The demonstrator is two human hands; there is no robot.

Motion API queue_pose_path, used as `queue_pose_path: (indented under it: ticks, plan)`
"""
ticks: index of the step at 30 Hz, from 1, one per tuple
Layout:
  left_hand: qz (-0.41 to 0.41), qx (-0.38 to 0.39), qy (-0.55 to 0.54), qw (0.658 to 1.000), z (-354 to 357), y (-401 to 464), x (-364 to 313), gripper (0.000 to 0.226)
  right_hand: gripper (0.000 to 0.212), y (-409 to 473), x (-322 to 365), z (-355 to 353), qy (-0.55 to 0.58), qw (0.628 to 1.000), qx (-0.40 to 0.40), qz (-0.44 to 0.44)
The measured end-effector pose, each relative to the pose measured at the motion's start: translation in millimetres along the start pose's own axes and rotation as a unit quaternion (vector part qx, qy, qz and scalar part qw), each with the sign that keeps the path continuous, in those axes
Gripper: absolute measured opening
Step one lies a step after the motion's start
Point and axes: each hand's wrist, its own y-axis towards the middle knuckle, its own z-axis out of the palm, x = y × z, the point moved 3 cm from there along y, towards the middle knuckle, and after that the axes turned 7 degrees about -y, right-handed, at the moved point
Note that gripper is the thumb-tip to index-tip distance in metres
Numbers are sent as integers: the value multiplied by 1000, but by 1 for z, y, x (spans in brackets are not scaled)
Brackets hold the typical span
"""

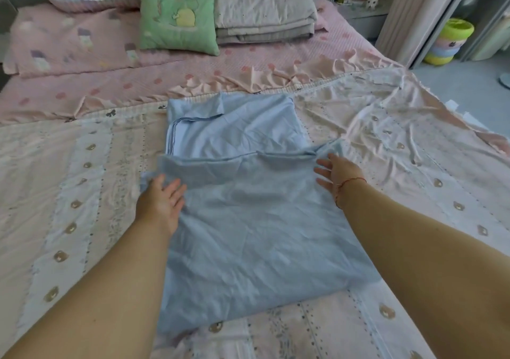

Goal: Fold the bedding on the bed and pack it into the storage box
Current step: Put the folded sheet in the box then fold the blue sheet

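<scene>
1. Light blue thin cotton sheet point(256, 220): lies centre-near on the bed, partly folded. The near portion is doubled over the far portion, leaving a stepped edge across the middle. The surface is creased, and a small flap is turned down at the far edge.
2. Left hand point(162, 198): grip released, fingers straight, resting on the sheet's left fold edge.
3. Right hand point(335, 172): grip released, fingers spread, touching the right fold corner.
4. Progress, judged: folding is midway, with more folds due. No storage box is in view, so packing remains undone.
5. Pale pink patterned bedspread point(386, 143): spread out beneath the sheet, unfolded.
6. Folded grey quilt stack point(265, 16): far, right of a green square cushion point(178, 10).
</scene>
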Motion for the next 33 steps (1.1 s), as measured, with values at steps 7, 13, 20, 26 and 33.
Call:
queue_pose_path:
  ticks: [7, 13, 20, 26, 33]
  plan:
    - [177, 69, 562, 805, -7, -20, 120, 48, 32, -20, -115, 32, -347, 929, 92, -87]
    - [160, 142, 785, 582, -24, -48, 192, 89, 49, -33, -161, 50, -628, 733, 161, -204]
    - [116, 104, 757, 634, -47, -57, 191, 66, 47, -44, -177, 22, -589, 786, 97, -160]
    - [105, -24, 499, 860, -68, -100, 181, 26, 12, -78, -184, -8, -359, 925, -123, 19]
    - [-212, -198, 277, 916, -119, -96, 213, 70, 90, -110, -202, -29, -21, 919, -235, 316]
